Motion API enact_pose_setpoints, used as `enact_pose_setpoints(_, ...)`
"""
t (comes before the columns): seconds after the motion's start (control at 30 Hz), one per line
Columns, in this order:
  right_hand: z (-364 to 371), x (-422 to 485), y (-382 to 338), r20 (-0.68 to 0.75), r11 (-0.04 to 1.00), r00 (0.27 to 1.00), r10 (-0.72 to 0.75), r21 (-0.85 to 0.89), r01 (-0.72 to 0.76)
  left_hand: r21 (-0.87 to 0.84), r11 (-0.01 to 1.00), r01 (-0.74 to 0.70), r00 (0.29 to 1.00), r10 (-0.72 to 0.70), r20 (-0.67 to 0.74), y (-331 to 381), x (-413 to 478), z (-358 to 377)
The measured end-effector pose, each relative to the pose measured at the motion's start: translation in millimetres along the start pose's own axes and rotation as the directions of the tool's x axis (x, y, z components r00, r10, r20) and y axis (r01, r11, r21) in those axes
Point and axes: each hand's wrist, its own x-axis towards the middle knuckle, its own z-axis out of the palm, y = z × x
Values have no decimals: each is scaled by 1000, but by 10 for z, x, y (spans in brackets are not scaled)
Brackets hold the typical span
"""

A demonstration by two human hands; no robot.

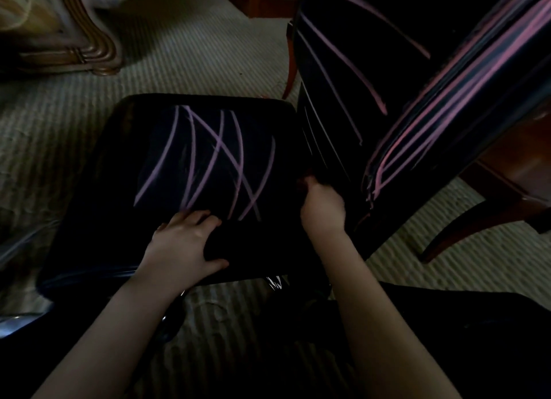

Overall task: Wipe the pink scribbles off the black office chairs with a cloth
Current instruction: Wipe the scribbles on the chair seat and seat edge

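Observation:
A black chair seat (125, 190) fills the middle of the view, with crossing pink scribbles (220, 157) on its far half. My left hand (185, 243) lies flat on the seat's near part, fingers spread, fingertips just short of the scribbles. My right hand (323, 205) is at the seat's right edge with its fingers curled down into the dark gap beside a second black chair (334, 79); what it grips is hidden. That chair's back carries long pink lines (354, 64), and its top edge (447, 100) is thickly streaked pink. I see no cloth in this dim light.
Striped pale carpet (185, 53) surrounds the chairs. A carved wooden furniture base (74, 50) stands at the far left. Reddish wooden chair legs (507, 190) show at the right. A shiny metal chair part (18, 324) sits at the lower left.

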Motion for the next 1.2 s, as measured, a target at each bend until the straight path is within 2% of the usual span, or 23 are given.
enact_pose_setpoints(0.13, -34, -488, 74, -24, 995, 999, 24, 102, -22, 30, 1000, 0, 999, -1, 32, -30, -14, -4)
enact_pose_setpoints(0.27, 45, -161, -84, -42, 996, 999, -12, 84, 16, -29, 1000, -6, 1000, 7, 16, -99, -42, 30)
enact_pose_setpoints(0.37, 96, 406, -220, 31, 951, 998, 60, 301, -66, -62, 998, -19, 1000, 18, -24, -125, -47, 59)
enact_pose_setpoints(0.43, 86, 737, -316, 83, 830, 978, 193, 518, -208, -48, 999, -20, 999, 19, -25, -104, -28, 76)
enact_pose_setpoints(0.47, 121, 866, -325, 82, 809, 970, 228, 538, -236, -38, 999, -15, 1000, 15, -10, -84, -17, 84)
enact_pose_setpoints(0.53, 102, 951, -310, 61, 907, 989, 138, 393, -150, 3, 1000, -4, 1000, 4, 27, -30, 18, 93)
enact_pose_setpoints(0.6, 12, 795, -254, 70, 966, 995, -68, 253, 48, 44, 999, 4, 999, -6, 50, 49, 49, 70)
enact_pose_setpoints(0.7, 2, 246, -27, 81, 980, 980, -181, 103, 172, 61, 998, 34, 996, -39, 78, 150, 78, 55)
enact_pose_setpoints(0.87, 158, -942, 16, -122, 980, 973, -193, 30, 198, 71, 996, 61, 994, -67, 84, 224, 110, 68)
enact_pose_setpoints(0.97, 114, -815, 16, -159, 976, 966, -205, 35, 213, 40, 997, 61, 996, -63, 69, 214, 71, 91)
enact_pose_setpoints(1.1, -69, -23, 91, 32, 999, 999, -41, 5, 41, -7, 999, 35, 999, -35, 38, 148, 11, 134)
enact_pose_setpoints(1.2, -51, 116, -18, 64, 999, 997, 38, -38, -35, -37, 999, 13, 1000, -14, -15, 136, -5, 157)
